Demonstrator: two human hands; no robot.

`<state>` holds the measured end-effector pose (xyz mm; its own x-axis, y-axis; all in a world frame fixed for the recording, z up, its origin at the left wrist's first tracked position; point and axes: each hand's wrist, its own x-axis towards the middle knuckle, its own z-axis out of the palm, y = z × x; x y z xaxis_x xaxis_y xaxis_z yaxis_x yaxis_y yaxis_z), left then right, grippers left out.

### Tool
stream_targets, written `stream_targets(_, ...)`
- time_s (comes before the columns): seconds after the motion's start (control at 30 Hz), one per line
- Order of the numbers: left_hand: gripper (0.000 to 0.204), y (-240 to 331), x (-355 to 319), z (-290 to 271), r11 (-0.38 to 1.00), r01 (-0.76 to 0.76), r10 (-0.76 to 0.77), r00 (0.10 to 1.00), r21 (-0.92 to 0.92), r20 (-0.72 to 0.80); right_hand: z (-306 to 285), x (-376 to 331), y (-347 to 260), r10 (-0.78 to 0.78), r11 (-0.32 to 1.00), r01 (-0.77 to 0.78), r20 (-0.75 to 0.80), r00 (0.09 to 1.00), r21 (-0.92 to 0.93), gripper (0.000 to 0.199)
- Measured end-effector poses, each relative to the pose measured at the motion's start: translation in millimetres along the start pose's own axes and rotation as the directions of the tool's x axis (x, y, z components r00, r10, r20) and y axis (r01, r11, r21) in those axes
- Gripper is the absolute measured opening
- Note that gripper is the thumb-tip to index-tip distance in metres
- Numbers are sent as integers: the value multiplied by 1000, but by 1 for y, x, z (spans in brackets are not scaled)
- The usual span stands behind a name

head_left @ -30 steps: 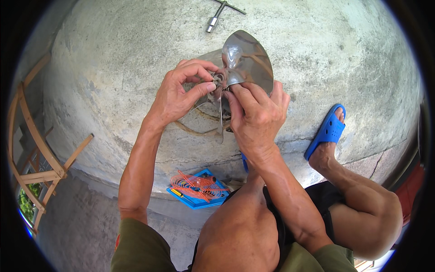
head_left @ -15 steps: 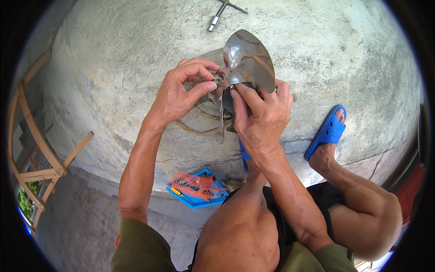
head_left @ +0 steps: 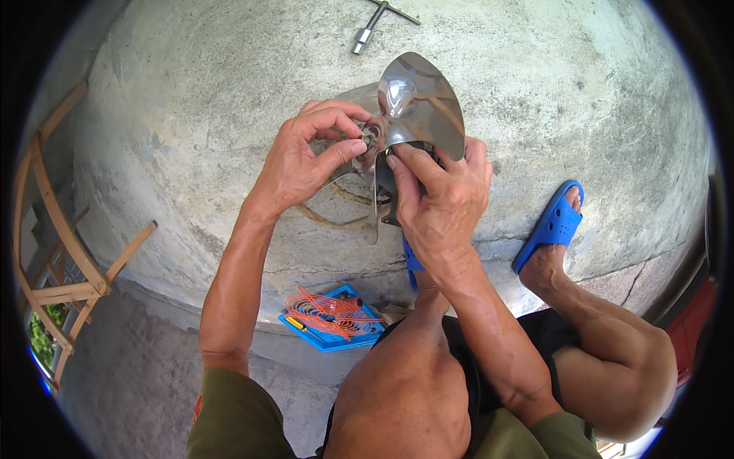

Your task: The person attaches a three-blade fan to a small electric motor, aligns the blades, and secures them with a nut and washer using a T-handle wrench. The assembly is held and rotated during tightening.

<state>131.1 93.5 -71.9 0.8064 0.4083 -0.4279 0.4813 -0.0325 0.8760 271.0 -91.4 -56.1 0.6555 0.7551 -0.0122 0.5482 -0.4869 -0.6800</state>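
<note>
A shiny metal fan blade (head_left: 424,96) with several lobes stands tilted over the concrete between my hands. My left hand (head_left: 300,157) has its thumb and forefinger pinched at the hub, on a small piece I cannot make out. Behind the blade, my right hand (head_left: 449,195) closes thumb and forefinger near the shaft, its other fingers tucked under a lobe. What those fingertips grip is mostly hidden. Part of a dark motor body (head_left: 388,205) shows below the blade, and a brownish cable (head_left: 329,219) curls beside it on the ground.
A T-handle socket wrench (head_left: 365,37) lies beyond the fan. Near my knee, a blue tray (head_left: 342,346) carries an orange wire fan guard (head_left: 321,312) and a yellow-handled tool (head_left: 297,323). A blue slipper (head_left: 552,228) is on my right foot. A wooden frame (head_left: 65,294) stands at the left.
Both hands keep nearly the same pinched positions at the hub and shaft. The blade has shifted very slightly; little else differs.
</note>
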Motion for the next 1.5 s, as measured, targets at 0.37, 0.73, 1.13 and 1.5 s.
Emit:
stream_targets(0.37, 6, -1, 0, 0, 1000, -3, 3, 1000, 4, 2, 0, 2, -2, 11, 1000, -11, 7, 1000, 1, 15)
stream_targets(0.73, 7, -1, 0, 0, 1000, -5, 5, 1000, -8, 6, 3, 2, -3, 24, 1000, -24, -15, 1000, -6, 15)
stream_targets(1.13, 6, -1, 1, 0, 1000, -10, 10, 1000, -9, 10, 7, 0, -2, 30, 999, -31, -28, 999, -34, 15)
stream_targets(1.5, 7, -3, -1, -2, 1000, -11, 11, 1000, -6, 8, 5, 1, -1, -3, 1000, 3, 2, 1000, -30, 26)
